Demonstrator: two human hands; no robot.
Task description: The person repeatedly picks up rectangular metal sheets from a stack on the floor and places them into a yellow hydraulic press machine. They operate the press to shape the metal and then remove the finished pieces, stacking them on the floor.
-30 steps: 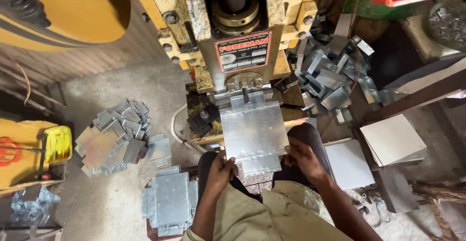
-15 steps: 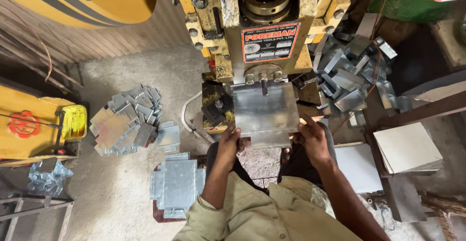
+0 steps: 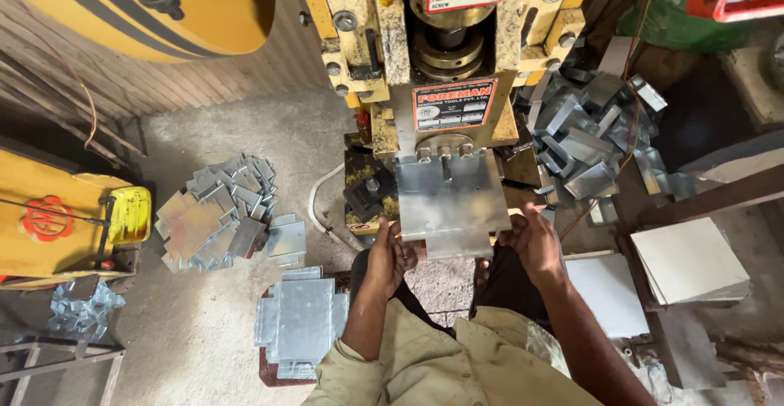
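Left fingers [image 3: 400, 238]: gripping the near left edge of the metal sheet [image 3: 452, 202]; the left hand [image 3: 390, 252] is curling against that edge.
Right fingers [image 3: 516, 228]: clasping the sheet's near right edge; the right hand [image 3: 532, 243] is sitting just beside the corner.
Sheet: lying flat under the yellow press [image 3: 445, 63], its far edge reaching in beneath the ram; its near edge is sticking out toward the person.
Left of the hands: a stack of cut blanks [image 3: 300, 324] is resting on the floor [image 3: 188, 324]; farther left a loose heap of flat pieces [image 3: 216, 214] is lying.
Right of the press: a pile of bent parts [image 3: 592, 132] is sitting; nearer, white boards [image 3: 686, 259] are lying.
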